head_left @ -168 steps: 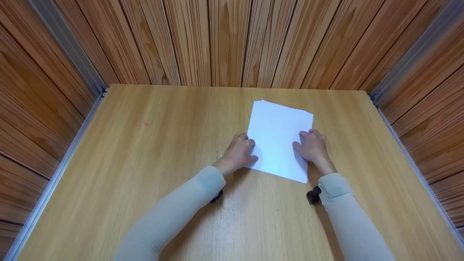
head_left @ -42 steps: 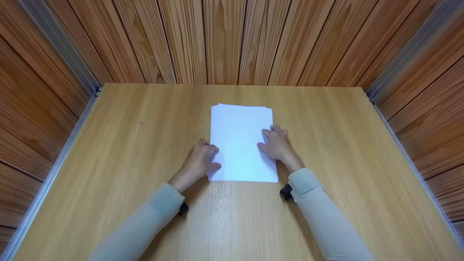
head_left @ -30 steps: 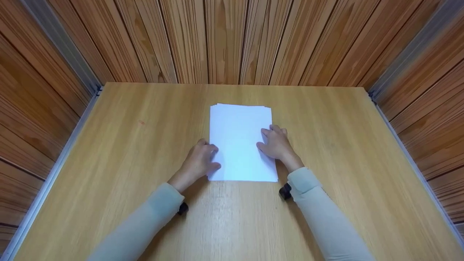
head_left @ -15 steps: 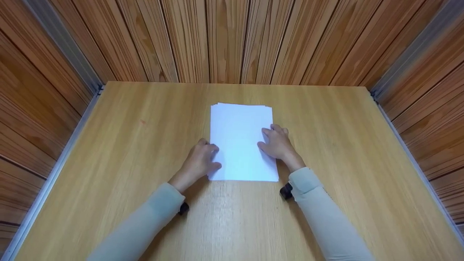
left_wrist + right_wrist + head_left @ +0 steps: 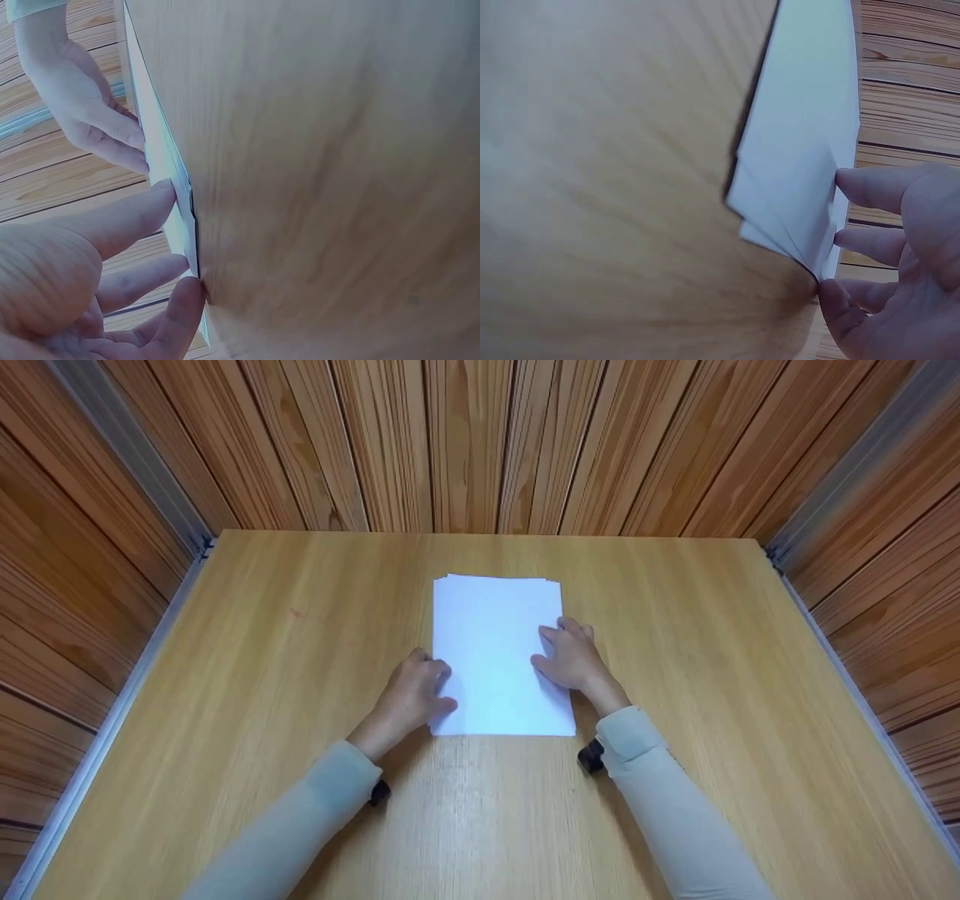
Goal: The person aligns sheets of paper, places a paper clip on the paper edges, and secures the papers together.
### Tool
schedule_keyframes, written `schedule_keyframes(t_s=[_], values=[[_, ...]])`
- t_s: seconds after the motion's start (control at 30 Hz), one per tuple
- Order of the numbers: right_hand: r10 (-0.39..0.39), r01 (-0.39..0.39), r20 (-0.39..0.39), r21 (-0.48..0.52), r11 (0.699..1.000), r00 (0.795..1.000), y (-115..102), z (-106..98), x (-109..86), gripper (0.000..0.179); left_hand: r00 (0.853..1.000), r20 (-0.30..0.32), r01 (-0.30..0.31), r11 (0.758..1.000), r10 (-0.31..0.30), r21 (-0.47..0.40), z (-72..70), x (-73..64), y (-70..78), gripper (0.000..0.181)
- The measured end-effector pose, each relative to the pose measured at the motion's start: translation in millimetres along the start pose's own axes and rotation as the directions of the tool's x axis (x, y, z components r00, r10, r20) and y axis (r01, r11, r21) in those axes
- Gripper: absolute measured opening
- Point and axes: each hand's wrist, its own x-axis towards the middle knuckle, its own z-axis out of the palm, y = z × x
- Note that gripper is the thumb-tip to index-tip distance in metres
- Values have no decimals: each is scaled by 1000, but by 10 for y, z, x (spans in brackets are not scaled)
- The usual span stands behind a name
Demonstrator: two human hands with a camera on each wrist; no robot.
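Note:
A stack of white paper (image 5: 495, 660) lies flat near the middle of the table, its sheets slightly fanned at the far corners. At its left edge my left hand (image 5: 412, 690) has the thumb over the near left part and the other fingers bent at the side. My right hand (image 5: 576, 660) grips the opposite edge, a little farther up, thumb and index finger on top. The left wrist view has fingertips (image 5: 163, 193) right at the layered edge. In the right wrist view, the paper (image 5: 795, 135) shows loose, offset corners beside the right hand (image 5: 900, 247).
The stack rests on a light wooden table (image 5: 300, 697) with a small reddish mark (image 5: 295, 613) at the left. Wood-panelled walls (image 5: 465, 450) stand behind and at both sides, with metal strips along the corners. Dark wrist devices (image 5: 590, 757) show under the sleeves.
Since the earliest frame, both hands have brought the paper stack left to the middle and turned it nearly straight. Over the last second or so, hands and paper have stayed put.

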Motion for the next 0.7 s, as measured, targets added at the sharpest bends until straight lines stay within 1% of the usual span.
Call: schedule_keyframes(t_s=[0.13, 0.2, 0.33, 0.43, 0.5, 0.6, 0.7], values=[[-11, 11, 4, -6, 1000, 1000, 17, 1, -3, 63, 1000, -3, -2, 1000, 2, 4, 3, -4, -6, 48], [-14, 14, 12, 12, 1000, 1000, 34, -13, -12, 63, 1000, 0, -2, 1000, 2, 9, 2, -5, -4, 48], [-18, 13, 46, 106, 994, 999, 79, -56, -33, 66, 1000, 22, 4, 1000, -4, 7, 0, 10, -17, 51], [-37, 26, 59, 183, 983, 998, 122, -104, -48, 68, 999, 43, 23, 1000, -22, -6, -26, 25, -26, 55], [-64, 50, 54, 225, 973, 997, 147, -135, -52, 68, 998, 51, 40, 999, -39, -18, -55, 32, -33, 58], [-96, 83, 29, 286, 954, 995, 168, -169, -57, 68, 997, 47, 61, 998, -60, -34, -102, 43, -54, 61], [-113, 106, 2, 324, 940, 994, 171, -198, -80, 66, 997, 28, 67, 996, -65, -62, -136, 60, -94, 61]])
